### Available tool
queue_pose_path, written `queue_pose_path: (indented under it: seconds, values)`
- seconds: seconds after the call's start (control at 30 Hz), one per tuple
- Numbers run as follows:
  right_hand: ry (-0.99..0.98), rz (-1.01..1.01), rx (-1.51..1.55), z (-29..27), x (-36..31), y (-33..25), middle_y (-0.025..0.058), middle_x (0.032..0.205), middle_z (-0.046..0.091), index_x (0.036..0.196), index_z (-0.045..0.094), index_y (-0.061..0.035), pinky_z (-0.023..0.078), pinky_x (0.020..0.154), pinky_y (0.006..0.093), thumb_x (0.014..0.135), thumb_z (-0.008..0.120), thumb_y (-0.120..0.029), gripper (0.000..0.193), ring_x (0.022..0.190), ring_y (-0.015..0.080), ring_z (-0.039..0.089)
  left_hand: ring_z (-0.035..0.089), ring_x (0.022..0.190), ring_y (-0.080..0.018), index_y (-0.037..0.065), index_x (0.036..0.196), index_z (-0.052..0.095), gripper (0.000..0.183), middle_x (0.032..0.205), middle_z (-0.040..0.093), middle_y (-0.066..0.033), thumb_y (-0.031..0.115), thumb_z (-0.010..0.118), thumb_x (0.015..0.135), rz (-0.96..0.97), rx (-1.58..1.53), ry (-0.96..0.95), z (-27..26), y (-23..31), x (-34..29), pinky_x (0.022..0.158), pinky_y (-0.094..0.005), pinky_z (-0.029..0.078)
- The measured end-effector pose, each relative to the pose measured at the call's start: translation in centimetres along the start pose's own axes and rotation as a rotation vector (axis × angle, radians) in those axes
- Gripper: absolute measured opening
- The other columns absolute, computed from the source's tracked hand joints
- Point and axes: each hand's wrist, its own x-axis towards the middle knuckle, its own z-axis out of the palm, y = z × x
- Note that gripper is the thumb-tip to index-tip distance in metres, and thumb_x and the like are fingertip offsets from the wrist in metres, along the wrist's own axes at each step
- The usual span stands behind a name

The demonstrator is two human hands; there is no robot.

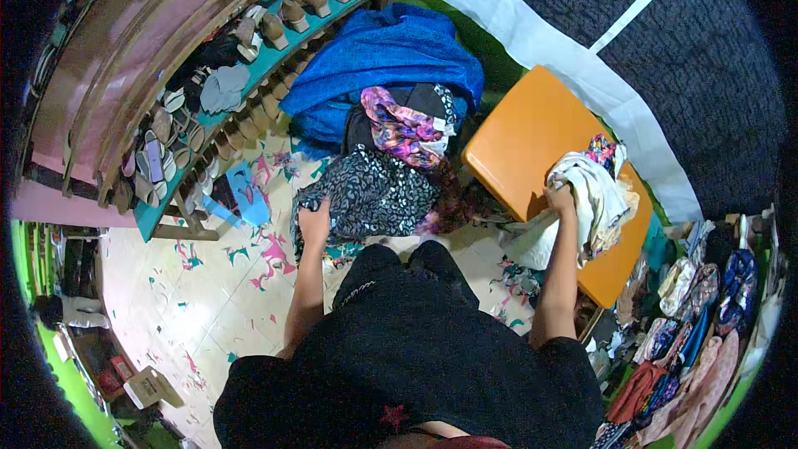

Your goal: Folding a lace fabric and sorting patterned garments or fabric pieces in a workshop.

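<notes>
My left hand (314, 221) is closed on the edge of a black-and-white patterned cloth (370, 195) in front of my knees. The cloth spreads up to the mouth of a large blue sack (378, 46). On top of it, at the sack's opening, lies a pink, purple and orange printed cloth (399, 129). Off to the right, my right hand (562, 199) grips a bunched white cloth (588, 191), which rests on an orange table (532, 129) and hangs partly over its near edge. A small multicoloured cloth (604, 150) lies just behind it.
A teal shelf (287, 54) with rows of shoes runs along the left. Coloured scraps (276, 258) litter the tiled floor, near a blue flat piece (248, 193). Hanging clothes (665, 366) crowd the lower right. An open cardboard box (151, 388) sits lower left.
</notes>
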Motion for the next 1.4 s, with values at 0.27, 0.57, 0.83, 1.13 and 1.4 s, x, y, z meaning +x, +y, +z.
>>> queue_pose_path:
  seconds: [0.27, 0.57, 0.83, 1.13, 1.4]
  values:
    - [-0.059, -0.226, 0.186, 2.7, -7.6, -18.1, 0.0221, 0.072, 0.059, 0.071, 0.059, 0.0058, 0.045, 0.063, 0.0418, 0.075, 0.048, -0.033, 0.041, 0.07, 0.0352, 0.058, 0.056, 0.069, -0.0275, -0.005, 0.078, 0.056, 0.03, 0.074, 0.059, -0.0161, 0.023, 0.062, 0.069, -0.02, 0.071, 0.122, -1.5, 1.3, 0.0, 0.067, -0.0348, 0.041]
    - [-0.235, -0.478, 0.268, 21.8, 2.1, -27.2, 0.0276, 0.128, 0.018, 0.13, 0.016, -0.0047, 0.023, 0.097, 0.045, 0.048, 0.076, -0.039, 0.107, 0.119, 0.0414, 0.02, 0.054, 0.074, -0.0147, -0.004, 0.083, 0.057, 0.026, 0.081, 0.059, -0.0072, 0.018, 0.065, 0.069, 0.033, -0.168, 0.234, 1.0, 1.9, 0.4, 0.067, -0.0283, 0.042]
    - [0.036, -0.221, 0.376, 24.7, 12.4, -29.7, 0.0317, 0.13, 0.01, 0.131, -0.007, -0.0077, 0.023, 0.097, 0.0483, 0.031, 0.083, -0.039, 0.138, 0.121, 0.0435, 0.015, 0.053, 0.071, -0.014, -0.005, 0.082, 0.056, 0.026, 0.079, 0.058, -0.0072, 0.017, 0.064, 0.07, -0.134, -0.086, 0.204, 0.2, 0.7, 0.5, 0.066, -0.0271, 0.042]
    - [0.008, -0.432, 0.542, 30.3, 8.8, -30.3, 0.0269, 0.111, 0.042, 0.123, 0.021, 0.0061, 0.034, 0.089, 0.0389, 0.044, 0.075, -0.025, 0.101, 0.104, 0.0379, 0.041, 0.052, 0.069, -0.0165, -0.007, 0.079, 0.055, 0.031, 0.076, 0.057, -0.0088, 0.021, 0.063, 0.069, -0.154, -0.095, 0.259, 1.1, 0.0, 1.5, 0.064, -0.0293, 0.042]
    - [-0.557, -0.424, 0.449, 28.9, -2.9, -34.6, 0.0291, 0.081, 0.055, 0.098, 0.045, 0.0043, 0.042, 0.072, 0.0446, 0.067, 0.051, -0.016, 0.037, 0.078, 0.0428, 0.053, 0.054, 0.065, -0.015, -0.004, 0.074, 0.056, 0.023, 0.072, 0.058, -0.0066, 0.017, 0.063, 0.069, -0.22, 0.005, 0.182, 1.0, 1.6, 0.3, 0.061, -0.0288, 0.042]
